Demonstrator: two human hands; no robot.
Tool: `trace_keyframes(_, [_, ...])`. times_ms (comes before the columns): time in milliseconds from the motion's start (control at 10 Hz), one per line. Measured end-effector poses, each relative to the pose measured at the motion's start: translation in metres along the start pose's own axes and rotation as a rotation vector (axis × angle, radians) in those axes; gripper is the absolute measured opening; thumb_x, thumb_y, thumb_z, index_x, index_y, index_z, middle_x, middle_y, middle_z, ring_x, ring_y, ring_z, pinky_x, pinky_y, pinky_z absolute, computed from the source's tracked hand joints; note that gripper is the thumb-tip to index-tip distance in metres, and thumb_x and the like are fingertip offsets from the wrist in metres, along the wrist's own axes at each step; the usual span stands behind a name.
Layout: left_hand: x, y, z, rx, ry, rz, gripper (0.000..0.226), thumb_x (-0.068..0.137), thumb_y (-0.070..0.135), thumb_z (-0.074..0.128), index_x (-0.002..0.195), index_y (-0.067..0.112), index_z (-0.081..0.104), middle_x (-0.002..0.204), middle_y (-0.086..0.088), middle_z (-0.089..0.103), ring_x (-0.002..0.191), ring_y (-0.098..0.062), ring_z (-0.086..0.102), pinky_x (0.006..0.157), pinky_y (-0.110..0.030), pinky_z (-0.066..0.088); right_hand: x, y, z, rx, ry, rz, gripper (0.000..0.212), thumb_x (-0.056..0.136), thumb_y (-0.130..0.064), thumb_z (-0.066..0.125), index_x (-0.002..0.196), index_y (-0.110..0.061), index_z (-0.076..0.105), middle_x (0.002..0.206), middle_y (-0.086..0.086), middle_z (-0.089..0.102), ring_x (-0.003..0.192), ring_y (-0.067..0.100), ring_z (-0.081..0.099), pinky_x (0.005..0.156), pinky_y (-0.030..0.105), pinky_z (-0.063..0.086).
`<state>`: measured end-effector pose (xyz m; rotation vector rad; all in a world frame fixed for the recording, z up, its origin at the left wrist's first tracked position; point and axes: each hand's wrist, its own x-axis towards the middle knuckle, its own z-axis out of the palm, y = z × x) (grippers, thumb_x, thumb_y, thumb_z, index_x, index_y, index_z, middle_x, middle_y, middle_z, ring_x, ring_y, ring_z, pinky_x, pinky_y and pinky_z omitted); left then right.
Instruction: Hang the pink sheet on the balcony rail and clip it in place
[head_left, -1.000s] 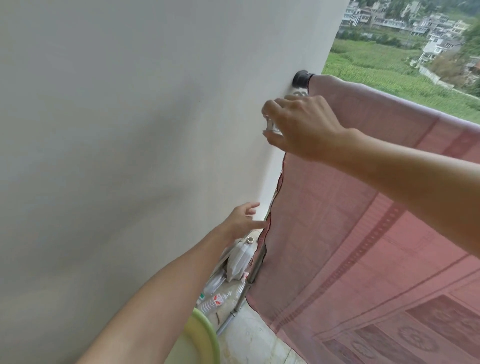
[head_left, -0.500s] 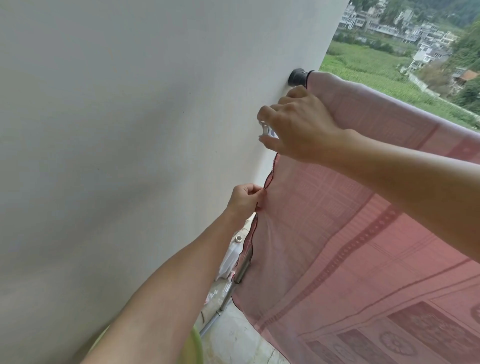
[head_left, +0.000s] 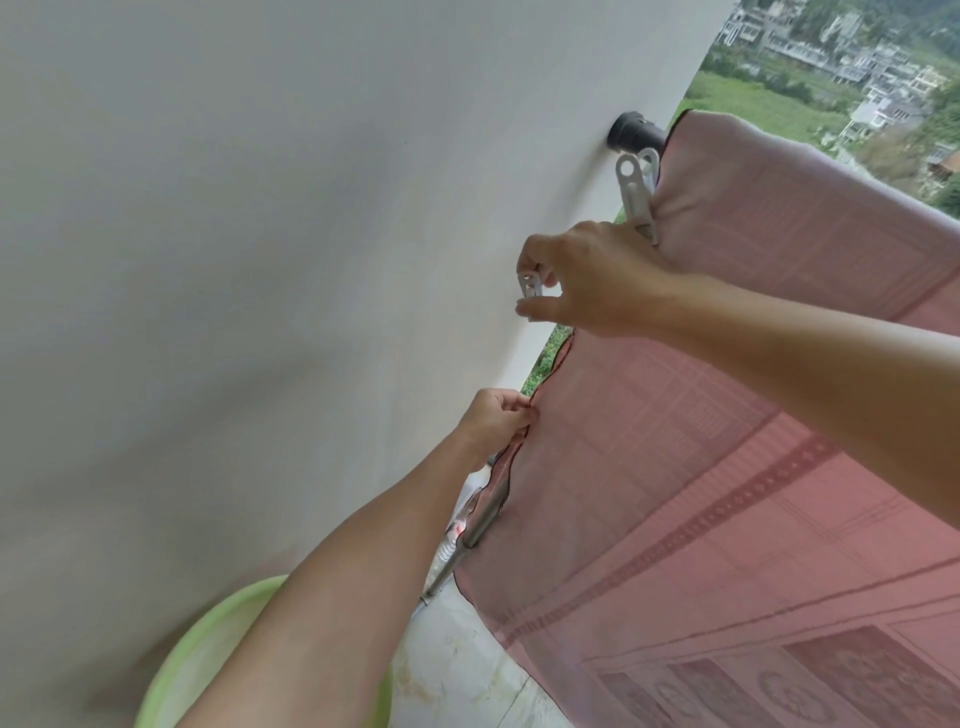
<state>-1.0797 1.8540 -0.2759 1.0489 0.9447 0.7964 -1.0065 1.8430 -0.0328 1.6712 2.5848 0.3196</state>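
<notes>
Clipping at the rail end looks done: first clip now bites the draped pink sheet. Right hand has dropped, fingers pinching a second clip; left hand pinches the sheet's edge.

Single view, head-worn, wide-angle, strongly tilted. Looks forward and down along white wall, filling left and centre of frame. Close range: forearms in from bottom and right edges, left hand and right hand near centre. Pink sheet across lower right, rail end at upper centre-right. Green basin at lower left, floor tiles at bottom. Distant village in upper right corner.
</notes>
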Motion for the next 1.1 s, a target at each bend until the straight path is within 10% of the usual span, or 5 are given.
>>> trace_keyframes(300, [-0.020,-0.001,-0.026,-0.083,0.096,0.094,0.009,0.088,0.004,0.067,0.090,-0.005,0.069,0.088,-0.019,0.068,0.079,-0.027,0.062,0.083,-0.041,0.055,0.021,-0.027,0.032,0.060,-0.291,0.101,0.031,0.070,-0.049,0.080,0.094,-0.030,0.073,0.091,-0.012,0.069,0.084,0.015,0.064,0.060,0.026,0.043])
trace_keyframes(1100, [-0.015,0.049,-0.055,0.053,0.083,0.064,0.011,0.087,0.000,0.066,0.094,-0.006,0.070,0.088,-0.021,0.069,0.077,-0.027,0.064,0.083,-0.041,0.056,0.063,-0.016,0.025,-0.063,-0.518,0.183,0.044,0.071,-0.047,0.081,0.097,-0.015,0.065,0.095,0.000,0.067,0.089,0.026,0.065,0.069,0.032,0.048])
